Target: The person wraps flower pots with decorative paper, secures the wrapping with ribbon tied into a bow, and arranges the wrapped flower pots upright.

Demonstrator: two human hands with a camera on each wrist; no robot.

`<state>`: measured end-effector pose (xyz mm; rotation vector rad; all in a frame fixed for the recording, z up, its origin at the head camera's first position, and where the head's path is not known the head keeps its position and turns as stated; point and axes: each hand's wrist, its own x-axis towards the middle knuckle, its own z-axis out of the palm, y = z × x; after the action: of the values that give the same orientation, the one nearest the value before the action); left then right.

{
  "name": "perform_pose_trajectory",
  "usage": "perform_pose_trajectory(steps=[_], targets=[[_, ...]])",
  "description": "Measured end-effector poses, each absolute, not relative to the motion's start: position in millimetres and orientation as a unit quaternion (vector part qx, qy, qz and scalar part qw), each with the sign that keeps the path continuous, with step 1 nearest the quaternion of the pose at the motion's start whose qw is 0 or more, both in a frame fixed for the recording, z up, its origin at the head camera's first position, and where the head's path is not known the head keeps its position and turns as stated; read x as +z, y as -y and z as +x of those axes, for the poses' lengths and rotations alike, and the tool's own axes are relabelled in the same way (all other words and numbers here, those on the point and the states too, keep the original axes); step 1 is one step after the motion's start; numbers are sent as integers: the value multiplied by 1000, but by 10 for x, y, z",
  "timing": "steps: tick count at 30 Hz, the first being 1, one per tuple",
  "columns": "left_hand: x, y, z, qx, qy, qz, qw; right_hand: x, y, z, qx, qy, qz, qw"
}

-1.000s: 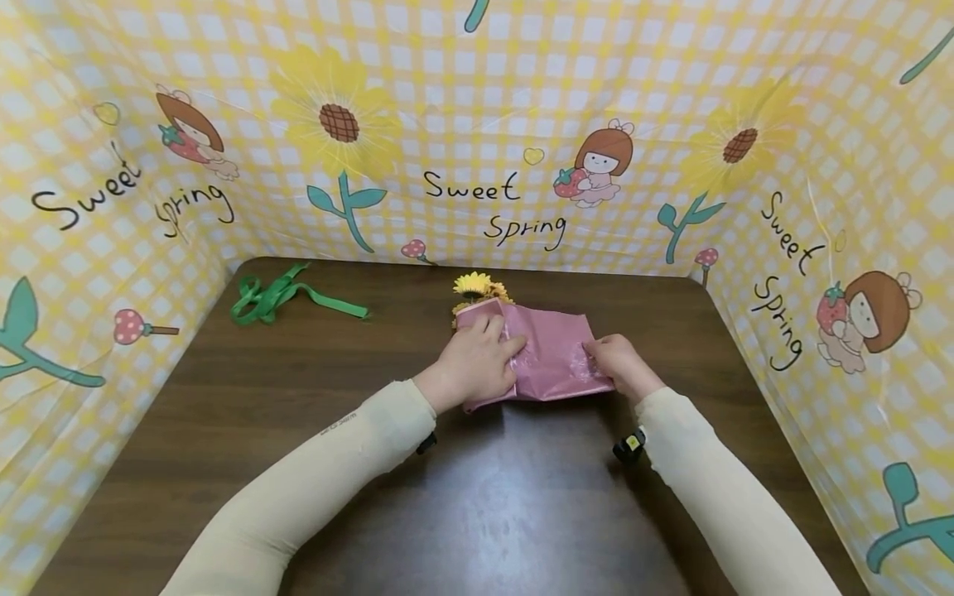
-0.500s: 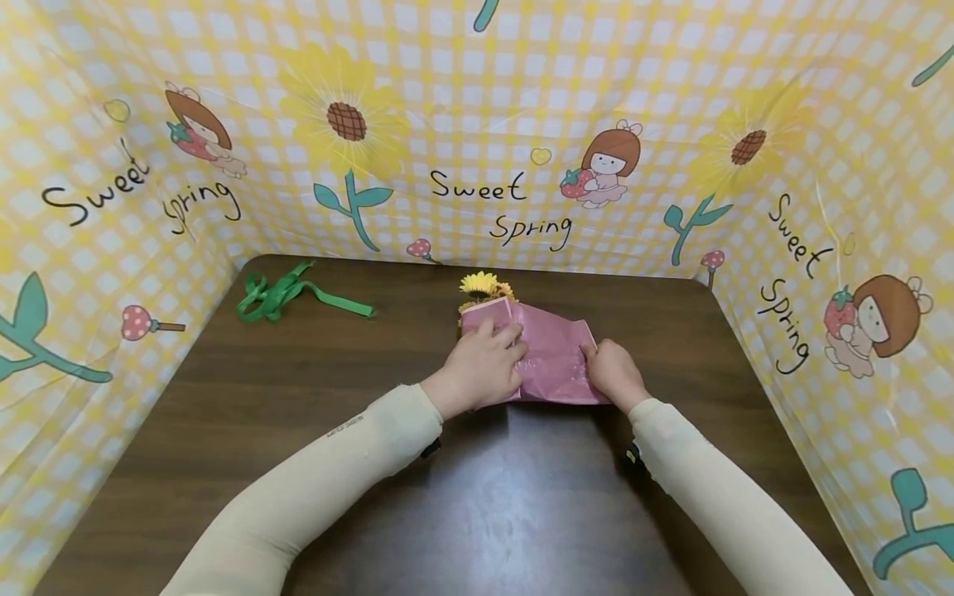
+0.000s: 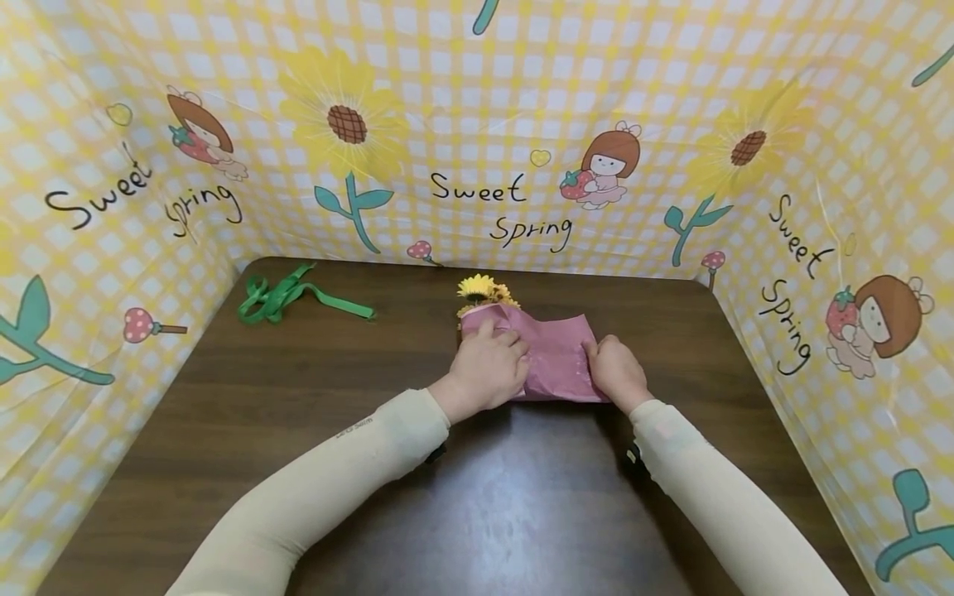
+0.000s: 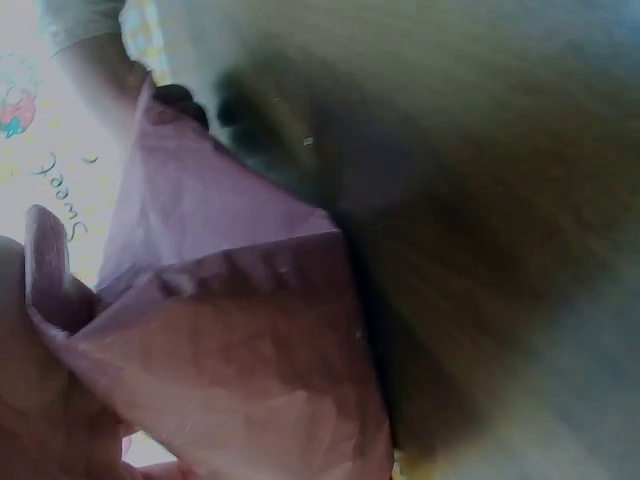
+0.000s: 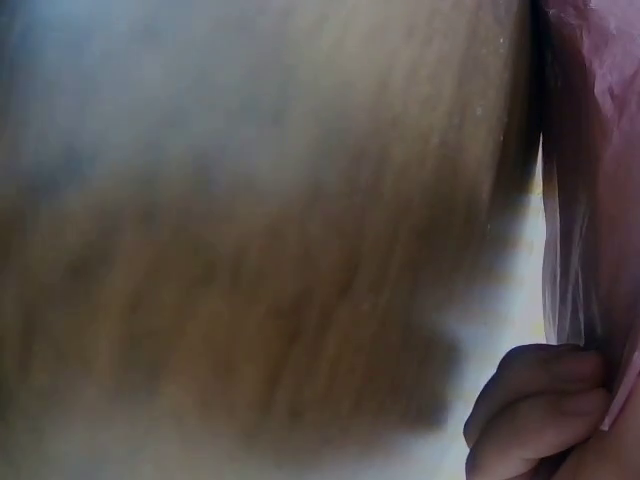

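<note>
Pink wrapping paper [image 3: 561,356] is folded round yellow and orange artificial flowers [image 3: 477,287], whose heads peek out at the far left end. My left hand [image 3: 488,370] grips the left part of the paper, its fingers bent over the fold. On the other side, my right hand [image 3: 617,370] pinches the right edge between thumb and fingers. The left wrist view shows the wrap's folded layers [image 4: 240,370] as a pocket with a lifted corner. The right wrist view shows curled fingers [image 5: 540,410] at the paper's edge. The flower stems are hidden inside.
A tangled green ribbon [image 3: 279,296] lies at the back left of the dark wooden table [image 3: 335,356]. A yellow checked cloth [image 3: 477,108] with printed flowers and figures walls off the back and both sides.
My right hand has taken a fuller grip on the paper's right edge and pulled it slightly downward. My left hand has shifted slightly right, over the fold. The ribbon lies unchanged.
</note>
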<state>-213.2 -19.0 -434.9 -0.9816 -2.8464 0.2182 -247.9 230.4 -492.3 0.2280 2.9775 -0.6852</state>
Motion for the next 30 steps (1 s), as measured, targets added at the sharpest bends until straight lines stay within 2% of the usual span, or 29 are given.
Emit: perform_pose_trajectory(steps=[4, 11, 23, 30], targets=[[-4391, 152, -2089, 72, 948, -305, 53, -4902, -2327, -2477, -224, -972, 70, 24], [-4446, 87, -2022, 46, 957, -276, 82, -4811, -2343, -2480, -248, -967, 49, -4], [-4520, -14, -2008, 46, 963, -246, 99, -4703, -2301, -2465, -328, -942, 39, -55], [-4549, -104, -2004, 40, 973, -205, 103, -4769, -2345, -2458, -307, -950, 40, -38]])
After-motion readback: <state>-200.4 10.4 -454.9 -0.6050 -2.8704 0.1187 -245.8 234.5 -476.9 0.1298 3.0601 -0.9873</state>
